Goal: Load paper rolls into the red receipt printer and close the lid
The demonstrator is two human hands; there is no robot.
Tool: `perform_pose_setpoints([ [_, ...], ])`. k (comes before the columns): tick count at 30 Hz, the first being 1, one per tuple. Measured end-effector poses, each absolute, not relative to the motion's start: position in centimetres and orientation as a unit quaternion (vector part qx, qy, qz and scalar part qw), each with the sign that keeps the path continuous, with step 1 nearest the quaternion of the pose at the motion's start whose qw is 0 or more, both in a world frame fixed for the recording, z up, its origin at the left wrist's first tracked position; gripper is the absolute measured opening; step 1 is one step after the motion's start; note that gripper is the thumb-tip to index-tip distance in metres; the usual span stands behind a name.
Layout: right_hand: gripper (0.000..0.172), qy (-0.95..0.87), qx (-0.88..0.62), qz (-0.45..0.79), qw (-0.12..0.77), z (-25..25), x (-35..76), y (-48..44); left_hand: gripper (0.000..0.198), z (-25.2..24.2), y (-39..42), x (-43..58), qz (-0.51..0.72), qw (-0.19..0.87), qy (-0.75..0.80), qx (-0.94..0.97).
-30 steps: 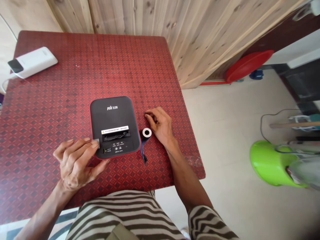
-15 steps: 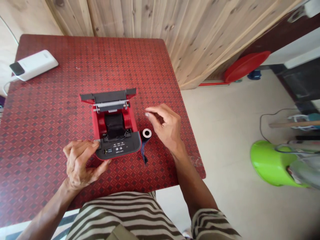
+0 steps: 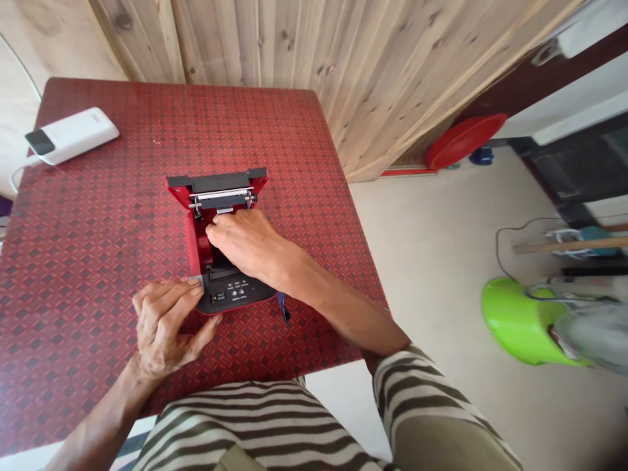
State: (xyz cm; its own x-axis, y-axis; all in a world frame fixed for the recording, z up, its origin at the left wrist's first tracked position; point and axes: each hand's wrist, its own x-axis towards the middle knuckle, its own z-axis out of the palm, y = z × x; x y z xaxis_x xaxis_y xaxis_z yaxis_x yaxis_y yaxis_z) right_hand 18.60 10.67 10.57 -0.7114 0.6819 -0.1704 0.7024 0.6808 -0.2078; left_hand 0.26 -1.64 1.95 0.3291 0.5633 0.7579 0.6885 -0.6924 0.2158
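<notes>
A small red and black printer stands on the table with its lid raised. My left hand grips its front left corner, fingers on top of the control panel and thumb along the front edge. Over the printer's inner compartment lies my right hand, its fingers curled down inside. The hand covers most of the black roll in there, and its fingertips are hidden. A dark ribbon end pokes out beside the printer's front right corner; the loose roll it belongs to is behind my right wrist.
A white power bank with a cable lies at the table's far left corner. The red patterned table meets a wooden wall at the back. On the floor to the right are a green tub and a red basin.
My right hand has moved left from beside the printer into its open compartment, now hiding the black roll inside and the loose roll outside. My left hand keeps its hold.
</notes>
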Motion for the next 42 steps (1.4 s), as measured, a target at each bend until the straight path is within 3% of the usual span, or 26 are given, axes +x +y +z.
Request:
perform_pose_setpoints([
  [3, 0.031, 0.914, 0.385, -0.126, 0.034, 10.9, 19.3, 9.9, 0.081, 1.9, -1.7, 0.3, -0.433, 0.068, -0.39, -0.81],
  [6, 0.024, 0.907, 0.396, -0.138, -0.034, 11.6, 20.9, 8.6, 0.08, 1.8, -1.7, 0.3, -0.433, 0.065, -0.392, -0.809],
  [9, 0.018, 0.881, 0.384, -0.198, -0.193, 12.0, 23.7, 7.8, 0.079, 1.9, -1.7, 0.3, -0.432, 0.063, -0.397, -0.807],
  [12, 0.025, 0.789, 0.405, -0.281, -0.367, 10.5, 27.1, 8.7, 0.08, 2.0, -1.5, 0.4, -0.434, 0.065, -0.397, -0.806],
  [16, 0.033, 0.638, 0.474, -0.342, -0.501, 5.0, 30.1, 11.2, 0.081, 2.0, -1.4, 0.5, -0.434, 0.066, -0.392, -0.809],
  [23, 0.032, 0.594, 0.516, -0.444, -0.429, -1.8, 29.6, 11.4, 0.079, 2.3, -1.4, 0.6, -0.432, 0.064, -0.391, -0.81],
  [25, 0.033, 0.602, 0.514, -0.443, -0.421, -1.7, 29.5, 11.2, 0.078, 2.3, -1.3, 0.5, -0.434, 0.063, -0.385, -0.812],
  [29, 0.049, 0.605, 0.529, -0.424, -0.418, -0.1, 31.1, 9.7, 0.076, 2.3, -1.3, 0.5, -0.428, 0.066, -0.391, -0.812],
  [33, 0.031, 0.649, 0.558, -0.384, -0.345, 2.1, 33.0, 5.9, 0.076, 2.3, -1.3, 0.6, -0.427, 0.067, -0.404, -0.806],
  [35, 0.036, 0.662, 0.547, -0.412, -0.306, 2.4, 33.0, 3.9, 0.078, 2.3, -1.3, 0.7, -0.432, 0.062, -0.405, -0.804],
  [37, 0.042, 0.653, 0.545, -0.421, -0.316, 2.0, 32.1, 2.6, 0.08, 2.3, -1.3, 0.7, -0.435, 0.058, -0.401, -0.804],
  [42, 0.027, 0.616, 0.551, -0.387, -0.408, 2.0, 30.3, 1.7, 0.079, 2.6, -1.2, 0.8, -0.429, 0.064, -0.401, -0.807],
])
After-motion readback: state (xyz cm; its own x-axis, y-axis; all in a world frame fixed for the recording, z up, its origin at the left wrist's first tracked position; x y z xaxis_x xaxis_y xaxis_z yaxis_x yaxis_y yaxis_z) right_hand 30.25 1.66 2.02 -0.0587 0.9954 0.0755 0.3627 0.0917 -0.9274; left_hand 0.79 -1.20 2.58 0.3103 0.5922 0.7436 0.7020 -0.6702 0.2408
